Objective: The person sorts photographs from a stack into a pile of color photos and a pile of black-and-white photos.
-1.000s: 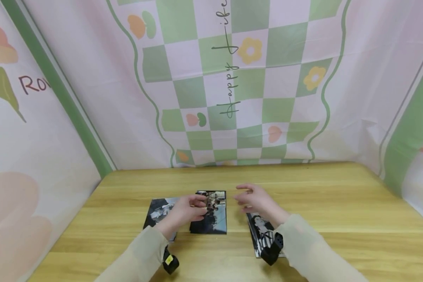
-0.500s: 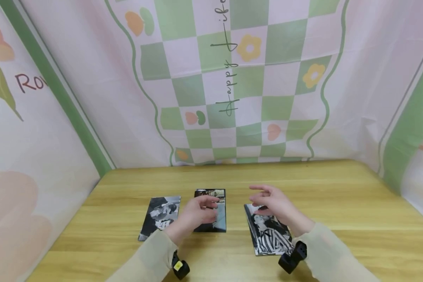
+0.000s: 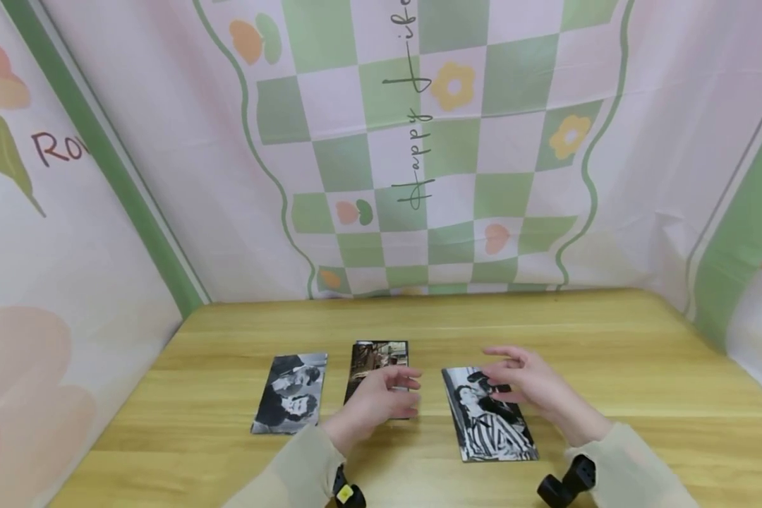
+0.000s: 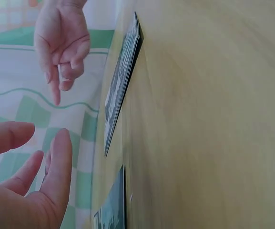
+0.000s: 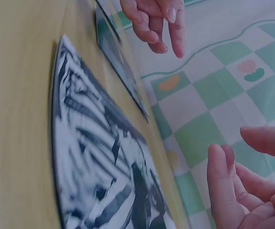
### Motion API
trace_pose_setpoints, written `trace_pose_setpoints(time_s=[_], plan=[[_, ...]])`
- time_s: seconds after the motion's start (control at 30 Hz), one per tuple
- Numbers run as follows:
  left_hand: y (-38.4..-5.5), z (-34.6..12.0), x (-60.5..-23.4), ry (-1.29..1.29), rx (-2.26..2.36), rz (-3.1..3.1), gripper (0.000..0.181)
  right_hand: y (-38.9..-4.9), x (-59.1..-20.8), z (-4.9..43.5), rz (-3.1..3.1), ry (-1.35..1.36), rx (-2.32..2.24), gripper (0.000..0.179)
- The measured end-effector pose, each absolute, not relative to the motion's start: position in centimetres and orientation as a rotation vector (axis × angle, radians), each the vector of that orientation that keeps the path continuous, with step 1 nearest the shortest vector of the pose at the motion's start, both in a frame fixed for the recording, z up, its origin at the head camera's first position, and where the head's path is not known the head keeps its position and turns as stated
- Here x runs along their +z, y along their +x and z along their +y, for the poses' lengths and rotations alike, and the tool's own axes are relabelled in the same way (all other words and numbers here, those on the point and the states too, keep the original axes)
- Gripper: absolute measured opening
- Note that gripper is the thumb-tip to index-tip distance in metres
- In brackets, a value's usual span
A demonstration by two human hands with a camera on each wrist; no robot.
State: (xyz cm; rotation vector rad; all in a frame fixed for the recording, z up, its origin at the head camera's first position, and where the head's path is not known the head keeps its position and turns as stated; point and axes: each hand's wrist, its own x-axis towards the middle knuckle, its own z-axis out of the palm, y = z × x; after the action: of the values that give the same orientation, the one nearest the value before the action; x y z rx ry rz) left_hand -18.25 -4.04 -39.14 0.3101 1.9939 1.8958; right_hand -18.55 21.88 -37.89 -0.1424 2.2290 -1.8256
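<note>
Three stacks of photo cards lie on the wooden table. The left one (image 3: 290,395) is black and white with two faces. A coloured stack (image 3: 371,360) lies in the middle, partly hidden by my left hand (image 3: 384,398). On the right is a black-and-white stack (image 3: 492,427) showing a person in stripes; its layered edge shows in the left wrist view. Above its upper right corner hovers my right hand (image 3: 530,381). Both hands are raised, fingers loosely bent and apart from thumbs. Neither holds anything, as the left wrist view confirms for the left hand (image 4: 32,181).
The wooden table (image 3: 184,451) runs back to a hanging cloth (image 3: 451,183) with green and white checks. More printed cloth (image 3: 89,247) hangs along the left side. Each wrist carries a small black camera (image 3: 565,483).
Both hands have moved to the right. The left hand has left the two-face stack uncovered and now covers part of the middle stack. The right hand has uncovered most of the striped-person stack.
</note>
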Motion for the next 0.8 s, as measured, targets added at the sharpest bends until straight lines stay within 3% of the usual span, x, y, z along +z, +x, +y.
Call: trace_pose_setpoints(time_s=[0.8], plan=[[-17.5, -0.1, -40.8, 0.241, 1.845, 1.899, 0.037, -18.3, -40.4, 27.0, 2.164, -0.132, -1.750, 0.068]])
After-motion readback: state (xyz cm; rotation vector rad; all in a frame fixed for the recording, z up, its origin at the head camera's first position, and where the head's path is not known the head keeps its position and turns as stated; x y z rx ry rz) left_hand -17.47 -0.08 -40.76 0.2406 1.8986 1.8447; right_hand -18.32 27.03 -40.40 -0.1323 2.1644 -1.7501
